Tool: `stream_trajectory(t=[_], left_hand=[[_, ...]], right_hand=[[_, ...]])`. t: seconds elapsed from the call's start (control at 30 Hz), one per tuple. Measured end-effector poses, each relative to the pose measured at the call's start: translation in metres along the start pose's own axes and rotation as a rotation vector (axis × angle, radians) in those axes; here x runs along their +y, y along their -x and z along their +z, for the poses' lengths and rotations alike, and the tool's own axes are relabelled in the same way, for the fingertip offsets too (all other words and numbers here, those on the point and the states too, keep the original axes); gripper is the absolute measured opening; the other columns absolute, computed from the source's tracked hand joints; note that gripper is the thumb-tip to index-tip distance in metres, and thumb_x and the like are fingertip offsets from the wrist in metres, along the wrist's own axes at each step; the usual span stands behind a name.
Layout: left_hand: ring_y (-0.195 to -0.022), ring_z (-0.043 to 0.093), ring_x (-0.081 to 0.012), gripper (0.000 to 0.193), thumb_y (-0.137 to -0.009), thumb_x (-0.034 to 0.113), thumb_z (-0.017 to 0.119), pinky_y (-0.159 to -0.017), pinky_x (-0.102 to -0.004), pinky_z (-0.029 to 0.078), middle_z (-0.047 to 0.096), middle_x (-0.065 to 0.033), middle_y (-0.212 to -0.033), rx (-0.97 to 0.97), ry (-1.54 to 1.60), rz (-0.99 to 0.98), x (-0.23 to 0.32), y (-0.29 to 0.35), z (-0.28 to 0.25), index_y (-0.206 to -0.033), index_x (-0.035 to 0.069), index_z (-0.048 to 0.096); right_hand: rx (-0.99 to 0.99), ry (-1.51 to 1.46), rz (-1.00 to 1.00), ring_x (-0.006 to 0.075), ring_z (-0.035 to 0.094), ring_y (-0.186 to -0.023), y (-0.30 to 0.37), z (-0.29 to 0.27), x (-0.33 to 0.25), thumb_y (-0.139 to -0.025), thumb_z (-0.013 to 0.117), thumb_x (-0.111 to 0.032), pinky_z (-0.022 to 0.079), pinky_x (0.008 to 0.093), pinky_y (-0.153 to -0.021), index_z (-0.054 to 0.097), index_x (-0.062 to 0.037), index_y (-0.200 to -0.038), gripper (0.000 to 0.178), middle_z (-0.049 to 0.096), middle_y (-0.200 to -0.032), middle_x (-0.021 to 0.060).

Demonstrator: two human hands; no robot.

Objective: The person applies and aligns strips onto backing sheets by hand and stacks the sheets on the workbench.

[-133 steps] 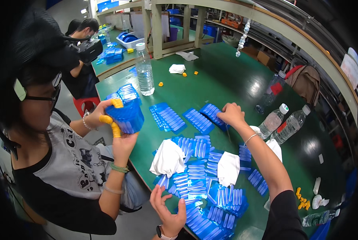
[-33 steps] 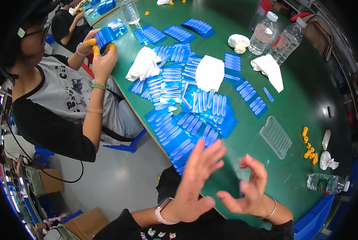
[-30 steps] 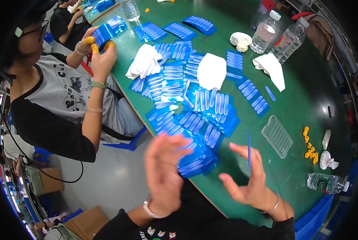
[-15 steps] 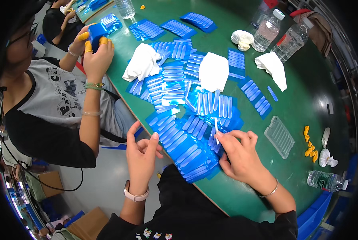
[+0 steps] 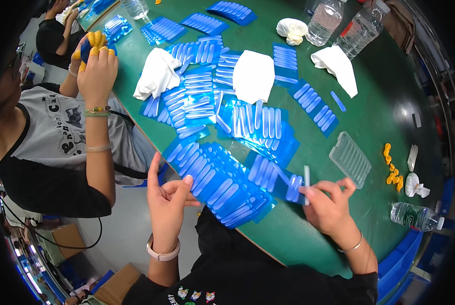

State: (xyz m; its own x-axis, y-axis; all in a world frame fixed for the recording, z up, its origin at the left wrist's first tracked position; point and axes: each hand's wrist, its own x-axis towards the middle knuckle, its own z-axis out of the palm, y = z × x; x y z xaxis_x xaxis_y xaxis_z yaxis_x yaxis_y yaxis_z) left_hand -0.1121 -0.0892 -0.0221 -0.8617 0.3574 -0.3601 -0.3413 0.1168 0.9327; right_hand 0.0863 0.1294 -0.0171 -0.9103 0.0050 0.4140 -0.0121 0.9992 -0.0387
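The right hand (image 5: 329,206) pinches a thin pale strip (image 5: 306,178) upright between thumb and fingers, directly above a small blue sheet (image 5: 283,182) at the 3 o'clock end of the blue sheet stack (image 5: 222,183), a grip that keeps the strip clear of the sheets. The left hand (image 5: 167,203) is open and holds nothing, fingertips touching the stack's 9 o'clock edge at the counter (image 5: 390,107) rim, apparently to steady it. Bare counter lies at 3 o'clock, between the stack and a clear ridged tray (image 5: 350,158).

The right hand (image 5: 329,208) is pinching a slim pale strip (image 5: 306,178) upright near the table's (image 5: 380,127) near edge, beside the blue sheets (image 5: 222,185). The left hand (image 5: 169,203) is hovering open-fingered off that edge, fingertips touching the sheets.
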Motion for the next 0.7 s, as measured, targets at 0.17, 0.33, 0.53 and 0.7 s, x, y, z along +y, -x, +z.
stream_trajectory(t=[0.17, 0.33, 0.53, 0.7], left_hand=[[-0.063, 0.062, -0.0103, 0.067, -0.088, 0.007, 0.058, -0.051, -0.0215, 0.052, 0.062, -0.0065, -0.071, -0.084, 0.09, 0.05, -0.01, 0.0, 0.0, -0.141, 0.0, 0.017], [-0.061, 0.06, -0.0083, 0.073, -0.088, 0.005, 0.058, -0.053, -0.0207, 0.051, 0.061, -0.0061, -0.073, -0.048, 0.106, 0.073, -0.007, -0.003, 0.003, -0.142, 0.001, 0.011], [-0.06, 0.057, -0.0076, 0.083, -0.084, 0.0, 0.062, -0.055, -0.0206, 0.051, 0.056, -0.0037, -0.072, -0.088, 0.087, 0.115, -0.008, 0.0, -0.002, -0.144, 0.004, 0.006], [-0.063, 0.058, -0.0079, 0.091, -0.079, -0.006, 0.065, -0.058, -0.0214, 0.051, 0.054, -0.0046, -0.076, -0.122, 0.143, 0.095, -0.011, 0.004, 0.0, -0.145, 0.007, 0.003]], right_hand=[[0.008, 0.059, 0.088, 0.0146, 0.055, -0.081, 0.042, -0.011, -0.001, -0.068, 0.068, -0.001, 0.027, 0.0409, -0.076, 0.04, -0.0095, -0.123, 0.062, 0.063, -0.089, -0.0045], [-0.096, 0.078, 0.16, 0.017, 0.055, -0.083, 0.061, -0.025, -0.004, -0.064, 0.063, 0.006, 0.03, 0.043, -0.078, 0.037, -0.0075, -0.123, 0.066, 0.065, -0.093, -0.0023], [0.037, -0.064, 0.203, 0.0247, 0.052, -0.083, 0.02, -0.038, -0.013, -0.064, 0.061, 0.008, 0.034, 0.0456, -0.079, 0.025, -0.0036, -0.137, 0.082, 0.065, -0.099, 0.0083], [-0.014, -0.592, 0.316, 0.0241, 0.058, -0.083, -0.081, 0.002, -0.051, -0.071, 0.074, -0.008, 0.046, 0.0332, -0.074, 0.026, 0.0046, -0.137, 0.083, 0.062, -0.094, 0.0128]])
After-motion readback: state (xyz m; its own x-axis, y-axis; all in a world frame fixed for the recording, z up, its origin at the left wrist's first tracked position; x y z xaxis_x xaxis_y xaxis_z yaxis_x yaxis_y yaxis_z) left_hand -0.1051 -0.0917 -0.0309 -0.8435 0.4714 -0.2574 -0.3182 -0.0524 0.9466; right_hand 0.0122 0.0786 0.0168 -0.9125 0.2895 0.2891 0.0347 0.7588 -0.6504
